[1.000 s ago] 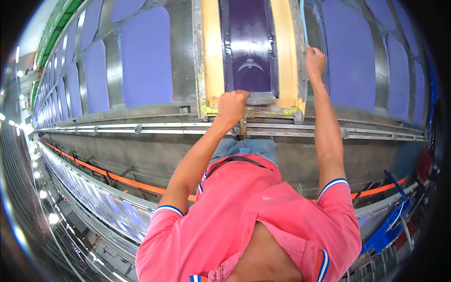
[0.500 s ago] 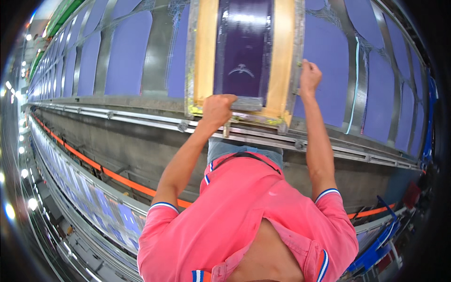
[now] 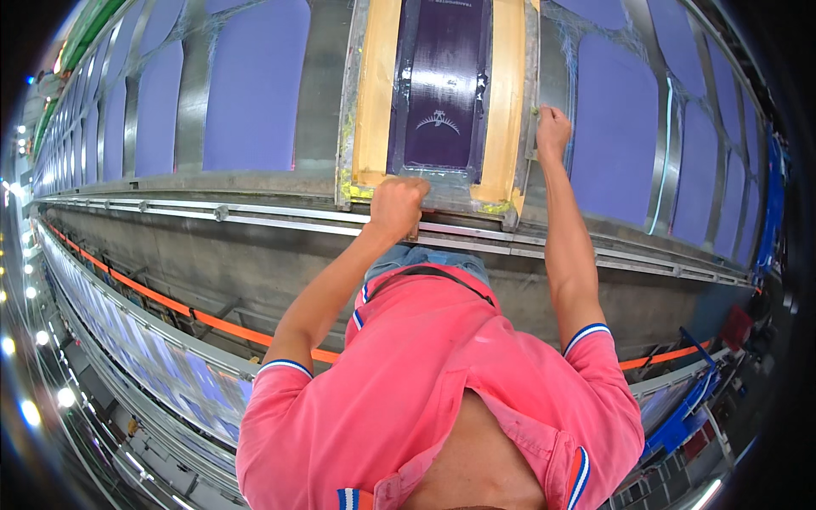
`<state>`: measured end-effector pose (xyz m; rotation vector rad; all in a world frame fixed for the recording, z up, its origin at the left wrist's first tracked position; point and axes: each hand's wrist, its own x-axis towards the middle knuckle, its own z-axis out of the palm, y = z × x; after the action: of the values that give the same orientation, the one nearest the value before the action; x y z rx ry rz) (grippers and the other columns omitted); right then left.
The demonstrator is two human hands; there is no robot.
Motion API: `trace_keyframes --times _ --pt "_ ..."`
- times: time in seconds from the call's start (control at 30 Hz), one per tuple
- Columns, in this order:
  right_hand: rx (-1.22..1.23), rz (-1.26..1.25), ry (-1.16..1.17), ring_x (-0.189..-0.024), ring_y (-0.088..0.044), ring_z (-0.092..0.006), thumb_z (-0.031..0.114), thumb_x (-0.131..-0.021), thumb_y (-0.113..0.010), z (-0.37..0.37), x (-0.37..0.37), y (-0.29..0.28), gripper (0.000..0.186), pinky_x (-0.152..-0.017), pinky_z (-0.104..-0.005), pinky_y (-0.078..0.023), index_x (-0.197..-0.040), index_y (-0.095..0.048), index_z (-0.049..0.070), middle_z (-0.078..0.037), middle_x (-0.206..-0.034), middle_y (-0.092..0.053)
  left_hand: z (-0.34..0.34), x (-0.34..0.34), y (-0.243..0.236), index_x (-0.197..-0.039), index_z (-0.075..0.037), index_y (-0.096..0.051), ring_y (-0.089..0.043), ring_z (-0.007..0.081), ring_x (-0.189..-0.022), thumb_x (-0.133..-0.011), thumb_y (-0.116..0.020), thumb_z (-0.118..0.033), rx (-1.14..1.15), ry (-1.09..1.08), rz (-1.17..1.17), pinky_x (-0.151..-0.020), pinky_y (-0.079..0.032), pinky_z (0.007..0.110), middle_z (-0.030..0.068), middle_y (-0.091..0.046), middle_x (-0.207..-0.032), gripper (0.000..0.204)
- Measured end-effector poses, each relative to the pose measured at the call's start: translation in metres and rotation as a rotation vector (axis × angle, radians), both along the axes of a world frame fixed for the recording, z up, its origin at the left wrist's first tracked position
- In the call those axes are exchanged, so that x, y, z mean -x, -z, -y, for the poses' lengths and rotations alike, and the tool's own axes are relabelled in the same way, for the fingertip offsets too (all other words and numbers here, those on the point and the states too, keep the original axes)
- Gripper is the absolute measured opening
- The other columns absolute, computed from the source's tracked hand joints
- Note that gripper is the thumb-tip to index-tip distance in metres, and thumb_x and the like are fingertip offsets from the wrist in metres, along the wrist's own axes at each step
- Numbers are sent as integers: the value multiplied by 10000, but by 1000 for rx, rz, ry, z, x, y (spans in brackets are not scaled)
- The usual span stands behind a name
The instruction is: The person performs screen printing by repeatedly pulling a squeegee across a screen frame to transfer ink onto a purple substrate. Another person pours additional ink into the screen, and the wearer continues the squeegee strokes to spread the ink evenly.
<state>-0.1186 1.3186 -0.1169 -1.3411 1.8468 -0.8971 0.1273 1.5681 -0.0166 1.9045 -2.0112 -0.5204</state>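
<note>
A rectangular screen-printing frame (image 3: 505, 93) lies across the long table in front of me, with pale wood-coloured margins and a dark purple mesh (image 3: 438, 93) bearing a small light curved motif. My left hand (image 3: 398, 208) is closed at the frame's near edge, left of its middle. A short brownish handle (image 3: 414, 230) shows below that fist, apparently part of a squeegee that the hand mostly hides. My right hand (image 3: 554, 132) is closed at the frame's right side rail, gripping its edge; the fingertips are partly hidden.
Flat blue-violet panels (image 3: 255, 85) lie in rows along the grey table, left and right of the frame. A metal rail (image 3: 289, 219) runs along its near edge. Behind me, an orange strip (image 3: 229, 325) borders another table with similar panels. A light-blue strip (image 3: 662, 157) lies at right.
The frame has shifted left along the table relative to the panels. My left hand has come slightly nearer, and the grey bar beside it on the mesh's near end no longer shows there.
</note>
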Motion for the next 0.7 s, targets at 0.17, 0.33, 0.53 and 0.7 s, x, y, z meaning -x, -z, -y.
trace_keyframes --times 0.17,0.33,0.53,0.7 --pt "-56 -216 -3 -759 -604 -341 312 -895 -625 -4 -10 -17 347 -757 -446 -464 -990 -711 -10 -183 -798 -662 3 2 25 -840 -55 -653 -685 286 -852 -663 -638 32 221 -36 15 -743 -536 407 108 -700 -911 198" --pt "288 -350 25 -1044 -550 -363 372 -930 -609 3 -26 -19 444 -957 -440 -419 -1171 -666 4 -189 -1074 -621 119 -31 40 -882 -71 -665 -685 304 -808 -665 -611 52 251 -50 57 -708 -541 414 118 -702 -905 255" --pt "596 -283 -358 -1096 -531 -374 345 -947 -603 106 -98 -76 423 -980 -440 -408 -1169 -668 -11 -194 -1115 -609 319 -92 55 -898 -154 -746 -698 340 -745 -720 -627 -56 175 -75 212 -646 -558 462 147 -707 -807 235" --pt "499 -344 -904 -1011 -611 -340 304 -865 -678 234 -160 -96 343 -918 -435 -466 -1077 -714 37 -157 -1001 -688 439 -116 11 -1048 -207 -761 -704 324 -851 -757 -643 -148 -72 1 376 -743 -560 451 136 -722 -906 319"
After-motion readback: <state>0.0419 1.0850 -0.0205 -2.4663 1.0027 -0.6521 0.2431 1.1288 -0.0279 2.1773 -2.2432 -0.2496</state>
